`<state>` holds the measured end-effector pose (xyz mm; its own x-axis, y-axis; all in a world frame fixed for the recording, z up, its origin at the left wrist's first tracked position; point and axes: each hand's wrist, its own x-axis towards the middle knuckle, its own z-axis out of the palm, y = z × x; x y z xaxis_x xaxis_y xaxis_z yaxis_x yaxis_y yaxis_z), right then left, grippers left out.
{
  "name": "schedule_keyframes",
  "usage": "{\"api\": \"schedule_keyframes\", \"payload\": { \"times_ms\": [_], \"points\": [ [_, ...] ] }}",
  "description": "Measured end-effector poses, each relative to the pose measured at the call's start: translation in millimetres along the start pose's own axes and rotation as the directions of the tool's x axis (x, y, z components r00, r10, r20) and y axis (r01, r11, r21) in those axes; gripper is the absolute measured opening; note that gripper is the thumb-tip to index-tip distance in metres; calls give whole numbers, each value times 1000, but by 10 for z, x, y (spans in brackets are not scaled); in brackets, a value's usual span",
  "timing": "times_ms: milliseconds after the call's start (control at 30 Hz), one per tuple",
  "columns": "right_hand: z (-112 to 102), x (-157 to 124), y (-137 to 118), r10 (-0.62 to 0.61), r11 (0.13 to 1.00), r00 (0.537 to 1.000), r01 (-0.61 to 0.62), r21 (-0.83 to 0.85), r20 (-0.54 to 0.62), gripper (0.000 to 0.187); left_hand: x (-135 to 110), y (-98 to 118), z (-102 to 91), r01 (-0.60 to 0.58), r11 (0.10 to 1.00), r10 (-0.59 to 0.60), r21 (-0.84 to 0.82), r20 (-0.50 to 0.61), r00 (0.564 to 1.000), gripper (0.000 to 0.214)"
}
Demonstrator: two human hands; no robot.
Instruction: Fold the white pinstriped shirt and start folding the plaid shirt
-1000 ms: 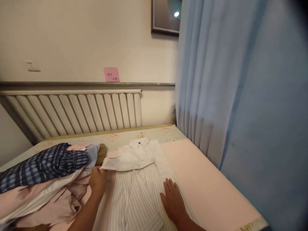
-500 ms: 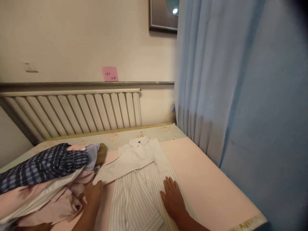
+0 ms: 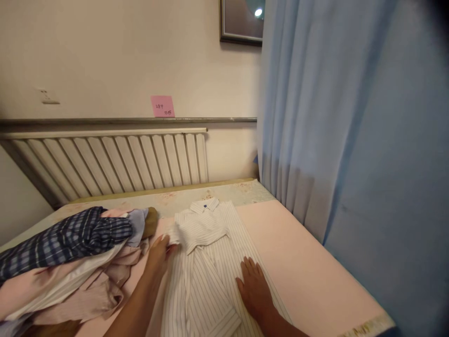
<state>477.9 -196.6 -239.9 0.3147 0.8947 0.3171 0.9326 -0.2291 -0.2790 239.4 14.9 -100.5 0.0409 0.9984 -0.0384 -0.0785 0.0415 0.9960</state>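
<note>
A white pinstriped shirt [image 3: 206, 269] lies spread on the pink sheet, its collar toward the wall. One sleeve crosses its upper part, and the other runs down its front. At the shirt's left edge, my left hand [image 3: 161, 250] has its fingers closed on the end of the upper sleeve, which bends back on itself there. My right hand [image 3: 254, 288] rests flat on the right side of the shirt, fingers extended and palm down.
A heap of clothes [image 3: 70, 243], with a dark plaid garment on top, lies at the left. Behind the bed [image 3: 305, 252] stand a white radiator [image 3: 133, 161] and the wall. A blue curtain [image 3: 379, 140] hangs along the right side.
My left hand has moved away from me and slightly right, bringing the sleeve end in, so the sleeve that stretched out leftward is now folded short. My right hand stays flat.
</note>
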Motion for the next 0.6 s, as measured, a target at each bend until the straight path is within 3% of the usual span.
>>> {"api": "schedule_keyframes", "payload": {
  "times_ms": [100,233,333,400,500,600],
  "points": [
    [67,-8,43,-35,999,999,35,-26,-10,50,-164,97,515,-177,979,146,102,259,955,33],
    [70,-4,57,-56,998,997,54,-39,-55,49,-620,-81,1131,-387,880,176,275,568,804,21],
    [-43,14,0,-99,995,991,99,-6,-93,44,-1003,-374,1357,-508,780,105,366,724,682,8],
    [-146,29,-58,-154,987,982,159,35,-112,39,-1202,-546,1387,-550,723,43,418,767,640,6],
    [-282,43,-132,-194,977,973,204,69,-125,37,-1374,-680,1319,-569,663,11,486,754,657,19],
    [-348,42,-164,-157,982,980,167,82,-122,37,-1429,-703,1175,-529,639,52,558,656,753,30]
  ]
}}
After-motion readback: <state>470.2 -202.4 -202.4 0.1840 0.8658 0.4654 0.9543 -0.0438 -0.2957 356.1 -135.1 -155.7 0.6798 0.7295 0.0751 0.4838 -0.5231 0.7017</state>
